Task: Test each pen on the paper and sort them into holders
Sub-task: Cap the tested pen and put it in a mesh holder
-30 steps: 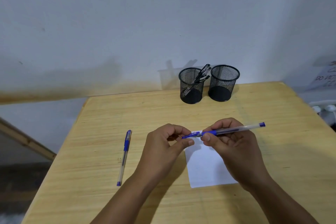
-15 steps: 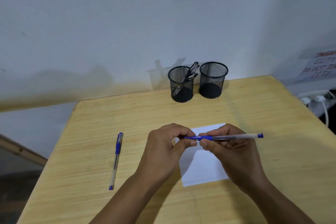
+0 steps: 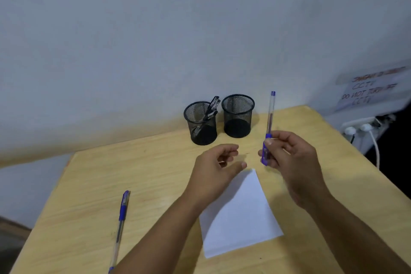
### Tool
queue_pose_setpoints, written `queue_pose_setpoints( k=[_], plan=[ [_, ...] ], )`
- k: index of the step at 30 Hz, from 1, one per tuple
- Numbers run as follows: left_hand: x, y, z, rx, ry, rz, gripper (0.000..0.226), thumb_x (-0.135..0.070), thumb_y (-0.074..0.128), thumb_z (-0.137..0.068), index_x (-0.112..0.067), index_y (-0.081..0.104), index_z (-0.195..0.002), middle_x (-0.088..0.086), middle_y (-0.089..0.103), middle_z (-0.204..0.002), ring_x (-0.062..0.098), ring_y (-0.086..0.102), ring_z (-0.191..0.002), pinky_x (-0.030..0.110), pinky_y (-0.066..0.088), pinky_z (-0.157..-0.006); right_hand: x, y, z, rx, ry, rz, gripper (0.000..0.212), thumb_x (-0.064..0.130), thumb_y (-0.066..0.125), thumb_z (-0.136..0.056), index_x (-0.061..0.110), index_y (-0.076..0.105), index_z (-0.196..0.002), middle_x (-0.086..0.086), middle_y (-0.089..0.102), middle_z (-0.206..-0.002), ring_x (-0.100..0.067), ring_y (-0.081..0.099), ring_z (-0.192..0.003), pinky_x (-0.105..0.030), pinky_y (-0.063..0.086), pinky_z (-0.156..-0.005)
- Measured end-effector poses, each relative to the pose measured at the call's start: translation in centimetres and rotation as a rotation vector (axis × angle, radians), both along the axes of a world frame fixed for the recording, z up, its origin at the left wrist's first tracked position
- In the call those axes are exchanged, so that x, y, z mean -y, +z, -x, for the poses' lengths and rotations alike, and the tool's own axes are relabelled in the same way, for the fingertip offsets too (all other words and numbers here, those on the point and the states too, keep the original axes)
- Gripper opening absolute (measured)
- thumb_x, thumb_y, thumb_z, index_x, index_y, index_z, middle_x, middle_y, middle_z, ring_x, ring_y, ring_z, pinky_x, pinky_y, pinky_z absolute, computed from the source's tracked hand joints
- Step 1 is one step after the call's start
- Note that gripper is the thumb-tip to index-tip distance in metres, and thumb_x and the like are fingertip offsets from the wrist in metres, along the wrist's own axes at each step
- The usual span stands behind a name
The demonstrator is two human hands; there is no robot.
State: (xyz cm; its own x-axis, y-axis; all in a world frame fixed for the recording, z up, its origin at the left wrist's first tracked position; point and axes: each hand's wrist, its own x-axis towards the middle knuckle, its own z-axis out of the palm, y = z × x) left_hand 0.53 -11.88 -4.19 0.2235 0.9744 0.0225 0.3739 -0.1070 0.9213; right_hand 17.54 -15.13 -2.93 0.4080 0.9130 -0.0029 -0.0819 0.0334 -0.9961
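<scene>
My right hand (image 3: 293,162) grips a blue pen (image 3: 270,118) by its capped lower end, the clear barrel standing upright above the fingers. My left hand (image 3: 214,173) hovers just left of it with loosely curled fingers and holds nothing that I can see. A white sheet of paper (image 3: 240,216) lies on the wooden table (image 3: 111,173) below both hands. A second blue pen (image 3: 120,224) lies on the table to the left. Two black mesh holders stand at the back: the left holder (image 3: 201,123) contains dark pens, the right holder (image 3: 238,115) looks empty.
A white wall rises behind the table. At the far right a handwritten sign (image 3: 369,91) hangs above a power strip (image 3: 360,128) with plugs and a white cable, just past the table's right edge.
My left hand has let go of the pen's end and drawn back. My right hand has swung the pen from lying sideways to standing upright, further right.
</scene>
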Motion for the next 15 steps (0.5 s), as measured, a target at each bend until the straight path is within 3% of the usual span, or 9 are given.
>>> queue_pose_setpoints(
  k=[3,5,7,9,11,15],
  plan=[
    [-3.3,0.3,-2.0,-0.088,0.067,-0.022,0.046,-0.026,0.079,-0.082,-0.023,0.065,-0.125,-0.010,0.068,-0.116,0.008,0.062,-0.103,0.031,0.052,-0.093,-2.9,0.9,-3.3,0.232,-0.043,0.029,0.010,0.016,0.063,-0.094,0.023,0.071,-0.094,0.000,0.065,-0.085,-0.020,0.068,-0.069,-0.031,0.057,-0.062],
    [-5.2,0.1,-3.6,-0.131,0.103,-0.032,0.038,-0.027,0.078,-0.081,-0.022,0.069,-0.117,-0.008,0.069,-0.108,0.013,0.062,-0.100,0.029,0.050,-0.084,-4.8,1.9,-5.2,0.434,-0.068,0.036,0.011,0.020,0.062,-0.093,0.021,0.073,-0.095,0.009,0.065,-0.084,-0.018,0.064,-0.067,-0.026,0.052,-0.059],
    [-6.6,-0.2,-5.3,-0.158,0.154,-0.041,0.035,-0.032,0.079,-0.078,-0.018,0.068,-0.107,-0.005,0.070,-0.102,0.017,0.063,-0.097,0.026,0.046,-0.077,-6.6,3.3,-6.4,0.626,-0.069,0.030,0.013,0.021,0.062,-0.092,0.020,0.075,-0.093,0.013,0.066,-0.083,-0.018,0.065,-0.069,-0.026,0.049,-0.065],
    [-7.7,-0.8,-7.0,-0.147,0.219,-0.008,0.045,-0.036,0.081,-0.075,-0.014,0.063,-0.110,-0.001,0.067,-0.108,0.018,0.061,-0.098,0.024,0.043,-0.077,-8.3,4.5,-7.0,0.762,-0.053,0.021,0.013,0.021,0.064,-0.091,0.017,0.076,-0.089,0.010,0.066,-0.080,-0.018,0.064,-0.073,-0.027,0.047,-0.071],
    [-8.7,-1.7,-8.3,-0.105,0.290,0.006,0.057,-0.039,0.083,-0.072,-0.013,0.058,-0.116,0.004,0.063,-0.118,0.021,0.060,-0.102,0.025,0.044,-0.081,-9.8,5.2,-7.2,0.876,-0.024,0.019,0.010,0.021,0.067,-0.088,0.017,0.075,-0.084,0.007,0.065,-0.075,-0.019,0.062,-0.079,-0.026,0.043,-0.071],
    [-10.2,-2.4,-9.8,-0.080,0.406,0.009,0.089,-0.048,0.083,-0.066,-0.006,0.047,-0.135,0.014,0.058,-0.132,0.030,0.054,-0.124,0.038,0.048,-0.101,-12.1,5.8,-6.8,1.021,0.043,0.032,0.007,0.019,0.070,-0.084,0.018,0.074,-0.078,-0.003,0.073,-0.088,-0.024,0.063,-0.092,-0.029,0.048,-0.074]
  ],
)
